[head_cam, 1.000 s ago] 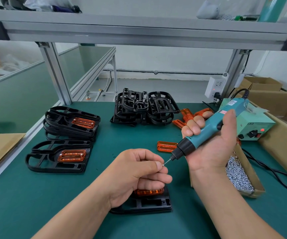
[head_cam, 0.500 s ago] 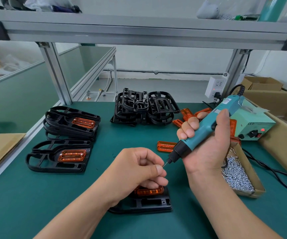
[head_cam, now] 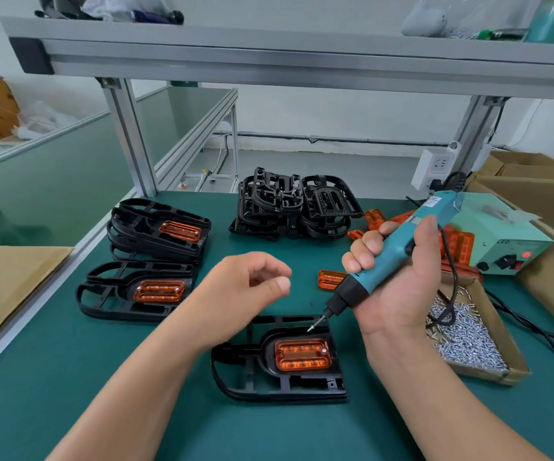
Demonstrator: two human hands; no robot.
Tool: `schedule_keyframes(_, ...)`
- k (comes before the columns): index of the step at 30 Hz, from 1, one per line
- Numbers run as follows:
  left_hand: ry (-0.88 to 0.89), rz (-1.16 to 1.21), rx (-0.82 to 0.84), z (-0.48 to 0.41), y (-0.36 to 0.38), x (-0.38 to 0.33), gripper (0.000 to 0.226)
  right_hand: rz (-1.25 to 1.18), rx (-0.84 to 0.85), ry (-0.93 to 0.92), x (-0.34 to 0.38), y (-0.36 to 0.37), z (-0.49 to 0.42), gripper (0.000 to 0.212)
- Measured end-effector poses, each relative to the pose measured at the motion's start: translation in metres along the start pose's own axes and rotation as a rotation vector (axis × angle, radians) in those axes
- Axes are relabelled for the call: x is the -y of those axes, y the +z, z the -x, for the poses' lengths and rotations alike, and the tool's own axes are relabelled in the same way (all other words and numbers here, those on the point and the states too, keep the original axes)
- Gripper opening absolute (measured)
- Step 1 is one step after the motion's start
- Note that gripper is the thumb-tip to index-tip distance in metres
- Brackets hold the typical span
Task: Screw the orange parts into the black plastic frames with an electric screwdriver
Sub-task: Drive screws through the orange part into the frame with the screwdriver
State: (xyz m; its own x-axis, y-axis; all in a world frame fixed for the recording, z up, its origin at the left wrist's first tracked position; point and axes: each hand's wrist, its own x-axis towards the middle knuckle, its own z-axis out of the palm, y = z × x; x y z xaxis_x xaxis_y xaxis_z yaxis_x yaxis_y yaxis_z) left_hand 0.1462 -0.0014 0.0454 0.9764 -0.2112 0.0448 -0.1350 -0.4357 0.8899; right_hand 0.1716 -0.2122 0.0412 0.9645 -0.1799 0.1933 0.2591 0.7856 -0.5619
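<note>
A black plastic frame [head_cam: 252, 380] lies on the green mat in front of me with an orange part [head_cam: 302, 355] seated in it. One screw shows at that part's right end. My right hand [head_cam: 398, 287] grips the teal electric screwdriver [head_cam: 392, 251], tilted down to the left. A small screw hangs on its bit tip, just above the frame's upper right edge. My left hand [head_cam: 245, 291] hovers left of the tip with loosely curled fingers and holds nothing.
Finished frames [head_cam: 155, 234] with orange parts are stacked at the left, bare black frames [head_cam: 288, 204] at the back. Loose orange parts [head_cam: 330, 279] lie in the middle and right. A cardboard tray of screws [head_cam: 468, 337] and the power box [head_cam: 501, 241] sit right.
My left hand let go of the screw at the bit and drew back to the left. My right hand lowered the screwdriver, screw on its tip, toward the frame.
</note>
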Motion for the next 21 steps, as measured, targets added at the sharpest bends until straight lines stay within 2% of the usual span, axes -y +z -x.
schedule_keyframes(4,-0.039,-0.311,0.142,-0.003,-0.012,0.013,0.020,0.034,0.050,0.034,-0.012,0.006,0.005,0.041)
schedule_keyframes(7,-0.069,-0.456,0.241,-0.004,-0.010,0.015,0.028,0.075,0.099,0.054,-0.020,0.009,0.010,0.037)
schedule_keyframes(10,-0.075,-0.488,0.276,-0.004,-0.007,0.014,0.027,0.110,0.169,0.057,-0.026,0.012,0.013,0.041)
schedule_keyframes(15,-0.107,-0.534,0.283,-0.004,-0.002,0.013,0.038,0.170,0.253,0.061,-0.033,0.016,0.020,0.053)
schedule_keyframes(21,-0.116,-0.524,0.276,-0.004,0.000,0.010,0.032,0.252,0.320,0.064,-0.035,0.022,0.025,0.059)
